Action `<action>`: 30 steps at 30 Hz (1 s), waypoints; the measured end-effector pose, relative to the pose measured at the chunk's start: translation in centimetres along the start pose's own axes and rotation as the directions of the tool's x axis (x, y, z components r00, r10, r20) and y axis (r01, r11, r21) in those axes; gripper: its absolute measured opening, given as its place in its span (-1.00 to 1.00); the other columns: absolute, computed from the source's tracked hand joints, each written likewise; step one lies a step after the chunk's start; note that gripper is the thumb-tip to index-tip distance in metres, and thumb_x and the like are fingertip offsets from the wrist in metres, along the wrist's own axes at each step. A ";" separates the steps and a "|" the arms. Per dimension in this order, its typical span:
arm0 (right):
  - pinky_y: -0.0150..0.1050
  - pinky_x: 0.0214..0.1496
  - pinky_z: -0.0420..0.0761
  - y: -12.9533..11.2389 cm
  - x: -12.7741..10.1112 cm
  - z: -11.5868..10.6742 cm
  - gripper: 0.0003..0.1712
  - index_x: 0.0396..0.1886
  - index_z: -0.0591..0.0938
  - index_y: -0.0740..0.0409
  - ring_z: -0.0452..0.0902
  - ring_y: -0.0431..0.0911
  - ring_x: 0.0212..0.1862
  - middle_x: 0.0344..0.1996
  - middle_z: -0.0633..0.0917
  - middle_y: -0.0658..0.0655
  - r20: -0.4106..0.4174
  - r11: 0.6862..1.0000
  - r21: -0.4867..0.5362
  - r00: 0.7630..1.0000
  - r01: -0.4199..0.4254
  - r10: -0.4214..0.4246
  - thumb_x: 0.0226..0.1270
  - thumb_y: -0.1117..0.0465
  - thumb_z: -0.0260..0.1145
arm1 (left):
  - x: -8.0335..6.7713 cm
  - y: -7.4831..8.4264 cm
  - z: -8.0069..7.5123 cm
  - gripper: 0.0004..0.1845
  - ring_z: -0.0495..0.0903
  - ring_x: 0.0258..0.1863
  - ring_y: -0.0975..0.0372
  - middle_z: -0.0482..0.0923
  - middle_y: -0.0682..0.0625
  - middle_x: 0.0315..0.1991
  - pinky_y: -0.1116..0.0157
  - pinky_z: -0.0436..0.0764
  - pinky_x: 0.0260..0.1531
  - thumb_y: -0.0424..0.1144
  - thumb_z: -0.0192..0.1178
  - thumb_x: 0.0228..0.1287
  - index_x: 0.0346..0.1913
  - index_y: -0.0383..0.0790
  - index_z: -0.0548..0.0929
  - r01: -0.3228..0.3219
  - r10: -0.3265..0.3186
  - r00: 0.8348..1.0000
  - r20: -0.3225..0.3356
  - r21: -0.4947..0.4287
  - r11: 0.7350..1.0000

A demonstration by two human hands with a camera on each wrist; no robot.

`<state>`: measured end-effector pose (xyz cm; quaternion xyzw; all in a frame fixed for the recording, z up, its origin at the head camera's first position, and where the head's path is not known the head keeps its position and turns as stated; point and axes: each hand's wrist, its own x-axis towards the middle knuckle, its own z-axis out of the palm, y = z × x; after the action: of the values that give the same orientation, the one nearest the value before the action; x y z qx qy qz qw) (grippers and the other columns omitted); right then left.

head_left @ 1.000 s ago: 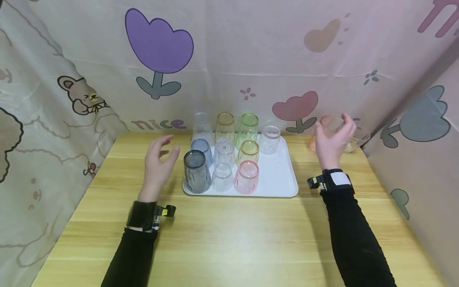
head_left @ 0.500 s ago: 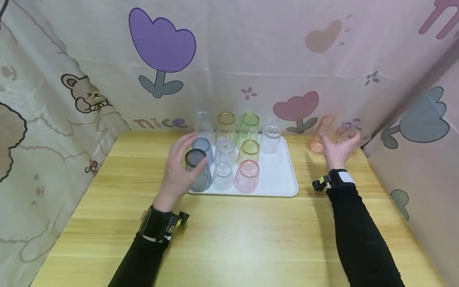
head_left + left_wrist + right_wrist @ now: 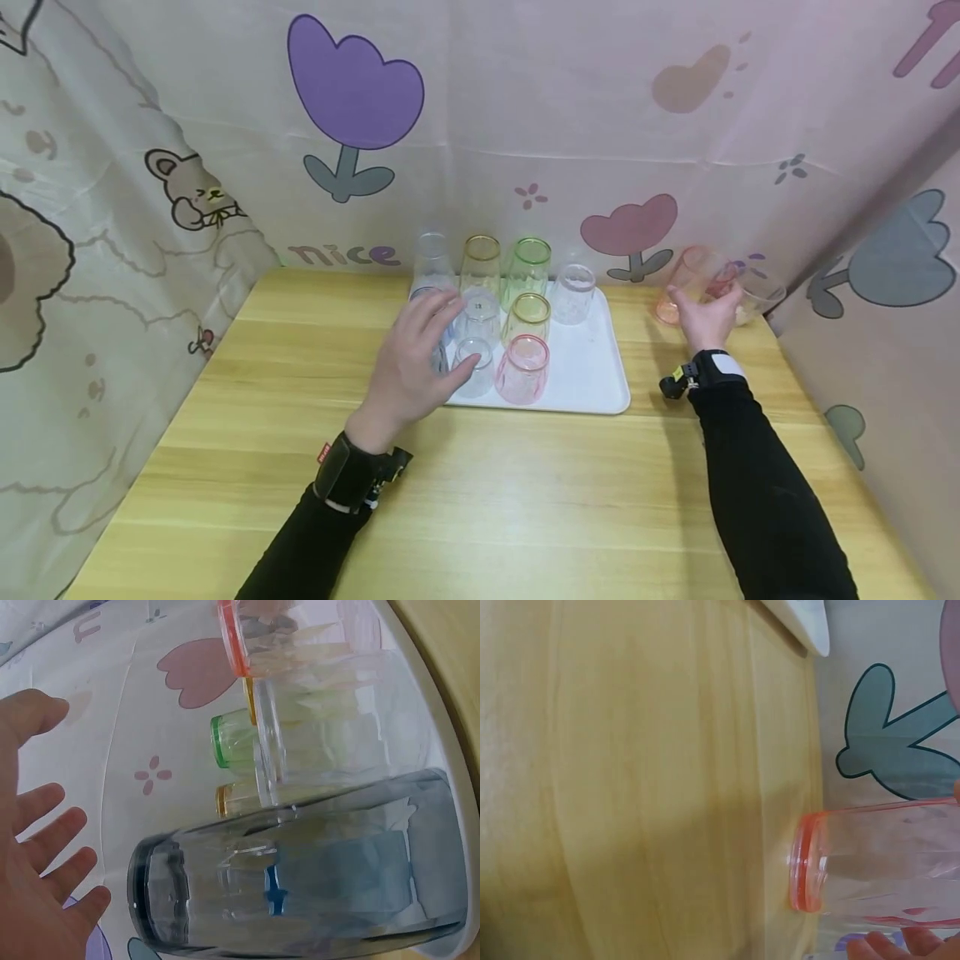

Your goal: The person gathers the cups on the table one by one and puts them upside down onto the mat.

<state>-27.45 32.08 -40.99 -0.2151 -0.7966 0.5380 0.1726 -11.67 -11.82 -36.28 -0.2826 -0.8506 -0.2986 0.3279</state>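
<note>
My left hand (image 3: 412, 362) hovers at the tray's left front, thumb and fingers spread, hiding most of the tall dark grey glass (image 3: 217, 900). In the left wrist view its fingers show a gap from that glass. A short clear glass (image 3: 474, 379) stands beside it, then a pink glass (image 3: 522, 375). At the far right, my right hand (image 3: 705, 321) holds an orange glass (image 3: 885, 862), thumb on one side and fingers on the other. The glass stands upright on the table in the right wrist view.
A white tray (image 3: 588, 379) carries upturned glasses, including a green glass (image 3: 529, 271), amber glass (image 3: 481, 262) and yellow glass (image 3: 529, 317). A wide clear glass (image 3: 761, 296) stands right of the right hand. A printed curtain (image 3: 487, 100) hangs behind the wooden table (image 3: 525, 500).
The left hand has moved right, from beside the tray to over the dark grey glass. The right hand has come lower, its thumb and fingers drawing closer together around the orange glass.
</note>
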 end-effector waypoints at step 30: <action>-0.41 -0.10 0.65 -4.2 -5.3 -0.1 -0.12 0.40 0.16 0.03 0.40 -0.24 -0.09 -0.02 0.38 -0.03 0.069 0.845 0.533 0.998 -0.034 -0.003 0.29 0.17 0.54 | 0.3 1.0 0.7 -0.24 0.38 0.41 -0.06 0.45 -0.23 0.40 0.01 0.32 0.48 -0.09 0.43 0.21 0.43 -0.32 0.47 -0.001 0.000 0.999 -0.039 -0.027 1.000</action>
<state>-23.51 27.98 -37.23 -0.1470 -0.6192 0.7464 0.1945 -11.44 -10.62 -36.18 -0.2812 -0.8399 -0.3154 0.3407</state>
